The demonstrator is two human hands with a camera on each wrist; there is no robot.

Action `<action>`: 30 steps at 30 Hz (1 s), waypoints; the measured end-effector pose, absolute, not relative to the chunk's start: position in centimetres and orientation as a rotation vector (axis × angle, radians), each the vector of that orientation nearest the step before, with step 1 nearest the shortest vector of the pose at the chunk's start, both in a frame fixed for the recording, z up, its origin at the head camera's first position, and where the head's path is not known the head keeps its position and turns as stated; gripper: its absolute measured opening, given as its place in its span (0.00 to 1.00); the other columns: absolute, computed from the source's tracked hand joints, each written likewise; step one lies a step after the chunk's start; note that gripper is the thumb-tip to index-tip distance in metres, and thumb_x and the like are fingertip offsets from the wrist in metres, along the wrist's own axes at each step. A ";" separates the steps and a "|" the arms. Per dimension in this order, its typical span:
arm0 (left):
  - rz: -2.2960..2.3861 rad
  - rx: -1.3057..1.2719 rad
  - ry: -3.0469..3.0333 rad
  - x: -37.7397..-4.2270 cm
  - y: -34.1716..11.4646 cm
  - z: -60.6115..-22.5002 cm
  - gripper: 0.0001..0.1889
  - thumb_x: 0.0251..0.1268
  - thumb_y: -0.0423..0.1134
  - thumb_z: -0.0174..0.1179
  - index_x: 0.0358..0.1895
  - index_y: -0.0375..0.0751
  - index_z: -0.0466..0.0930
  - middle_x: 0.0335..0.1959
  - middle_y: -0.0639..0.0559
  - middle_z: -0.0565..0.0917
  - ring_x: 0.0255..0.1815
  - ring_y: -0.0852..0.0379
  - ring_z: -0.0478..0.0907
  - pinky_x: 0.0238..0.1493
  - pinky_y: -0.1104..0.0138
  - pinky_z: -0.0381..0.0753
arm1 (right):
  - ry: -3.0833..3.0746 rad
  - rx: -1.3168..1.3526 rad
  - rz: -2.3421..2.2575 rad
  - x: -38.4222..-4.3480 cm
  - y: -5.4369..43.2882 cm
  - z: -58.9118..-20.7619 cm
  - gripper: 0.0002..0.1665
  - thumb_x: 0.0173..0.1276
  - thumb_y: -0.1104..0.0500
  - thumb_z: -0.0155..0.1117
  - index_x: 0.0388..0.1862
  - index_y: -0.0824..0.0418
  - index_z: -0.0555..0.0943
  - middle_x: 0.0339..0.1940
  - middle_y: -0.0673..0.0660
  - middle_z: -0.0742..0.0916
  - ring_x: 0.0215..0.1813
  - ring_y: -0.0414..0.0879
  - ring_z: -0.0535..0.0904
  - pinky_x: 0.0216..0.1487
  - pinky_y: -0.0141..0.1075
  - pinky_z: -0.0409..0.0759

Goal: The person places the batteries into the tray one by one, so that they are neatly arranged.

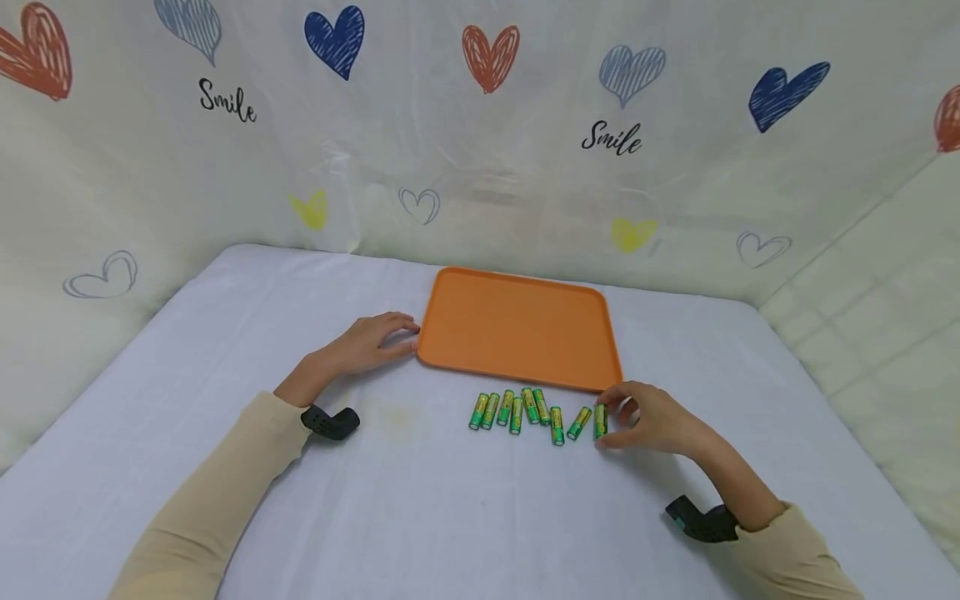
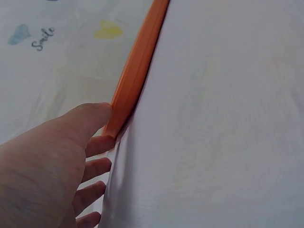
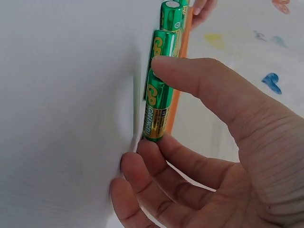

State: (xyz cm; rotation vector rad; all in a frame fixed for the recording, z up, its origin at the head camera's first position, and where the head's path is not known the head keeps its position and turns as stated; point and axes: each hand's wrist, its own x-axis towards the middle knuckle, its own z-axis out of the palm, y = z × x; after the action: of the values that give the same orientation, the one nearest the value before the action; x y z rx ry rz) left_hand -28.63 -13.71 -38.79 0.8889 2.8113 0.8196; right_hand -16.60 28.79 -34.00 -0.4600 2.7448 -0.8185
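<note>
In the head view my left hand [image 1: 372, 342] is at the left edge of an orange tray [image 1: 517, 329]. Its thumb and index fingertip touch the tray's side [image 2: 127, 92] in the left wrist view, the other fingers spread loosely. My right hand [image 1: 651, 417] pinches a green and gold battery [image 1: 601, 422] lengthwise, thumb on one end and fingertips on the other. The right wrist view shows this battery [image 3: 157, 107] close over the white cloth, with "GP" lettering on its side. To its left, a slanted battery [image 1: 578, 423] is the nearest of several in an uneven row.
More batteries [image 1: 517, 415] lie on the white tablecloth [image 1: 450, 517] along the near side of the tray. Behind the table hangs a pale curtain [image 1: 525, 167] printed with hearts. Black cameras [image 1: 330, 423] are strapped on both wrists.
</note>
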 end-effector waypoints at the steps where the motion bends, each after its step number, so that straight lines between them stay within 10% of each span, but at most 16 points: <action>1: 0.827 0.895 2.810 -28.6 -13.8 -38.8 0.25 0.73 0.50 0.54 0.65 0.39 0.73 0.69 0.40 0.70 0.72 0.42 0.62 0.70 0.43 0.55 | 2.743 -0.460 -0.823 -16.6 28.8 -34.0 0.30 0.51 0.56 0.79 0.50 0.68 0.79 0.39 0.55 0.80 0.39 0.48 0.74 0.33 0.33 0.76; 30: 0.823 0.949 2.823 -28.7 -13.9 -39.0 0.27 0.74 0.50 0.54 0.71 0.45 0.66 0.69 0.46 0.71 0.71 0.46 0.64 0.68 0.42 0.57 | 2.764 -0.588 -0.881 -19.6 27.2 -32.6 0.28 0.55 0.55 0.76 0.50 0.71 0.80 0.41 0.58 0.83 0.41 0.50 0.78 0.39 0.33 0.79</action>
State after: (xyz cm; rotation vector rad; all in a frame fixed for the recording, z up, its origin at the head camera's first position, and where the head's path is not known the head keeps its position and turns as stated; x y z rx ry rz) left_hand -28.70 -13.90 -39.03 0.9493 2.8233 0.8232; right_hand -19.59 27.20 -32.65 -0.5876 2.7635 -0.8814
